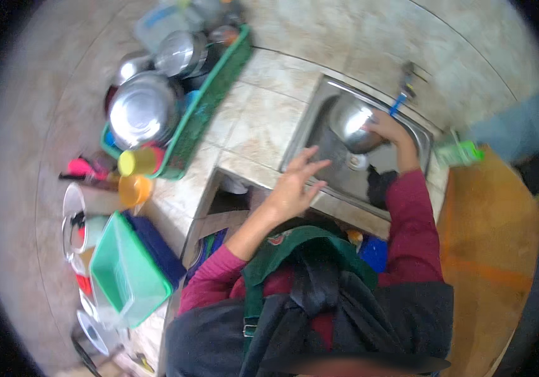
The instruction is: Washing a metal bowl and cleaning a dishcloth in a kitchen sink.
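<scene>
A round steel bowl (354,123) is tilted in the stainless steel sink (314,123), below the tap (408,82) with its blue end piece. My right hand (388,128) is on the bowl's right side, fingers on the metal; some fingertips are hidden. My left hand (296,184) hovers over the sink's near left edge with its fingers spread, holding nothing. The sink drain (357,160) shows just under the bowl. A black cloth-like item (380,184) lies in the sink beside my right sleeve.
A green basket (213,96) of steel pots and bowls stands left of the sink. Nearer are a yellow cup (136,162), an orange cup (135,190) and a mint-green plastic bin (156,301). A green-and-white packet (460,153) lies right of the sink, by a brown board (491,226).
</scene>
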A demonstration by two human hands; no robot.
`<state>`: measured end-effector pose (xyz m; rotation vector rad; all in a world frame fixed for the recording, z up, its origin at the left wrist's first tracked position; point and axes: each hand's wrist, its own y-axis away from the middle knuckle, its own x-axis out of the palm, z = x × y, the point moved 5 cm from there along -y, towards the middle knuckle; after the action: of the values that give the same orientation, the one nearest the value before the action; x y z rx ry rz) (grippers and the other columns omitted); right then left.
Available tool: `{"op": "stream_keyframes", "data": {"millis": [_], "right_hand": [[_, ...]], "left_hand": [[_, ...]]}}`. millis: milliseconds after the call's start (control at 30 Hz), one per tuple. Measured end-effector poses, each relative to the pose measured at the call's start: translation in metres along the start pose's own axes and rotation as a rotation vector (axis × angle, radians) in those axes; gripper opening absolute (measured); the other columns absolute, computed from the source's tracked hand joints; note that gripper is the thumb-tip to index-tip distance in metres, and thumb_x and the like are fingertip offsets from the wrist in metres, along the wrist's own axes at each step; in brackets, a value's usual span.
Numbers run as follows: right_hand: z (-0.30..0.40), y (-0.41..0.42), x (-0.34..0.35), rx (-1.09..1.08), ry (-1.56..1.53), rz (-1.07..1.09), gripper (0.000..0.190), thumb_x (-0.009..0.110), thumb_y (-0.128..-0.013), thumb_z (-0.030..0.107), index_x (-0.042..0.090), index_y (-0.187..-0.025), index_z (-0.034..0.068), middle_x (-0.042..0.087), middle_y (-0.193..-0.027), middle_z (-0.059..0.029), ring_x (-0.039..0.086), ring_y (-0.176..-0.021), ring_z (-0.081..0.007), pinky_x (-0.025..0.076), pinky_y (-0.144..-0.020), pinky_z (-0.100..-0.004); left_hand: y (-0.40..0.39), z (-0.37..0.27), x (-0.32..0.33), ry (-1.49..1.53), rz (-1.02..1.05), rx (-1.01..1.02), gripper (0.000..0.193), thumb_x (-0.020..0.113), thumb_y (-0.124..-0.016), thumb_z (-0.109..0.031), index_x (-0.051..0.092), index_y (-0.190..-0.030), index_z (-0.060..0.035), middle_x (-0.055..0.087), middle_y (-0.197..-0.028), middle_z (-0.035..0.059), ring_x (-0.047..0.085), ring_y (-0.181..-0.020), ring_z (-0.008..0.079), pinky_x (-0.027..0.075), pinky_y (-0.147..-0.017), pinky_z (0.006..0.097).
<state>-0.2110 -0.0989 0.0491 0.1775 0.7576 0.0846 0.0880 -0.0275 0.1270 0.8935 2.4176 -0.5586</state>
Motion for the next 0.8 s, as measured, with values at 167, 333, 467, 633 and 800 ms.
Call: {"op": "stream_keyframes", "data": {"millis": [167,333,467,633,800], "right_hand": [[-0.068,0.051,0.04,0.199,-0.993,-0.236,0.04,0.068,-0.076,0.02,0.053,-0.109,0.004,0.057,-0.098,-0.0043,0.054,-0.089,-0.016,0.042,-0.079,-0.0291],[-0.069,0.069,0.075,0.173,-1.392,-0.392,0.039,0.063,-0.081,0.023,0.051,-0.111,0.002,0.058,-0.105,-0.0092,0.056,-0.094,-0.0215,0.044,-0.082,-0.0333],[-0.026,0.066,0.088,0.213,-1.533,-0.537,0.044,0.051,-0.087,0.034,0.048,-0.116,0.001,0.052,-0.116,-0.0106,0.051,-0.105,-0.0246,0.041,-0.088,-0.0397],[-0.042,0.064,0.08,0.23,-1.464,-0.679,0.05,0.039,-0.092,0.039,0.041,-0.124,0.002,0.045,-0.126,-0.0108,0.045,-0.114,-0.0264,0.038,-0.093,-0.043],[0.056,0.024,0.054,0.194,-1.53,-0.703,0.045,0.039,-0.092,0.035,0.043,-0.122,0.001,0.046,-0.124,-0.0113,0.047,-0.111,-0.0267,0.039,-0.095,-0.0415]], "left_hand": [[0.011,0.009,-0.02,-0.035,-0.071,0.033,0.04,0.059,-0.079,-0.009,0.051,-0.118,-0.009,0.033,-0.133,0.018,0.037,-0.12,0.0339,0.047,-0.083,0.0336],[0.015,0.015,-0.03,0.205,-0.017,-0.014,0.038,0.058,-0.08,-0.013,0.051,-0.118,-0.01,0.033,-0.133,0.0203,0.037,-0.12,0.036,0.035,-0.097,0.0397],[0.019,0.019,-0.039,0.231,-0.028,0.028,0.039,0.058,-0.08,-0.012,0.051,-0.118,-0.01,0.034,-0.133,0.0204,0.036,-0.121,0.0361,0.035,-0.097,0.0398],[0.022,0.026,-0.061,0.247,-0.061,0.08,0.039,0.058,-0.079,-0.011,0.051,-0.118,-0.0096,0.035,-0.132,0.0212,0.036,-0.12,0.037,0.034,-0.098,0.0401],[0.039,0.053,-0.096,0.228,-0.184,0.039,0.038,0.056,-0.08,-0.012,0.051,-0.118,-0.0093,0.035,-0.132,0.021,0.037,-0.12,0.037,0.034,-0.097,0.0405]]}}
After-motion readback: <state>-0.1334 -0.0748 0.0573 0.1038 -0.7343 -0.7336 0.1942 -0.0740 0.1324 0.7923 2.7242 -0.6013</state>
